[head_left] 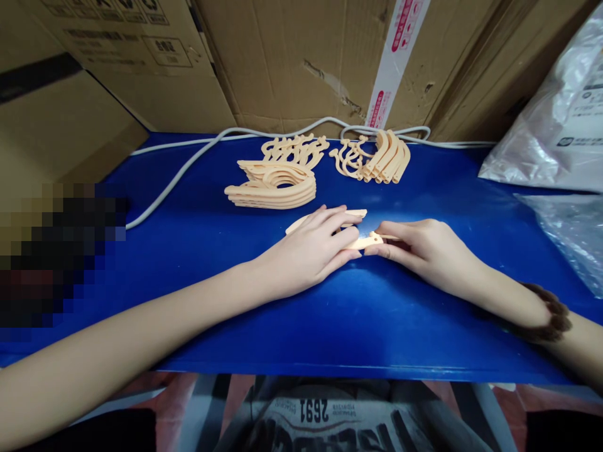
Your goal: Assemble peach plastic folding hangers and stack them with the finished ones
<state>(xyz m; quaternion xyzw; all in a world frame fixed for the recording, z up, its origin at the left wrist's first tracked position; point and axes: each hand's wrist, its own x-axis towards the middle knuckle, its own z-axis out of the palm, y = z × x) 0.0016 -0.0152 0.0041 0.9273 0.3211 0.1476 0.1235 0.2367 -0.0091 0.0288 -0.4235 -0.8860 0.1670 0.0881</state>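
Note:
My left hand (313, 251) lies over a curved beige plastic piece (362, 243), fingers closed round it and pressing it near the blue tabletop. It looks like part of a clothes hanger; one end with a small hole sticks out to the right, and much of it is hidden under the fingers. Thumb and fingers of my right hand (426, 251) pinch a thin beige plastic piece (390, 236) against that end. Most of the thin piece is out of sight inside the hand.
Behind my hands stand a stack of large curved beige pieces (277, 191), a pile of hook-shaped pieces (294, 149) and a row of bent arms (387, 160). A white cable (181, 172) runs along cardboard boxes (301, 63). Plastic bags (556, 125) lie at right.

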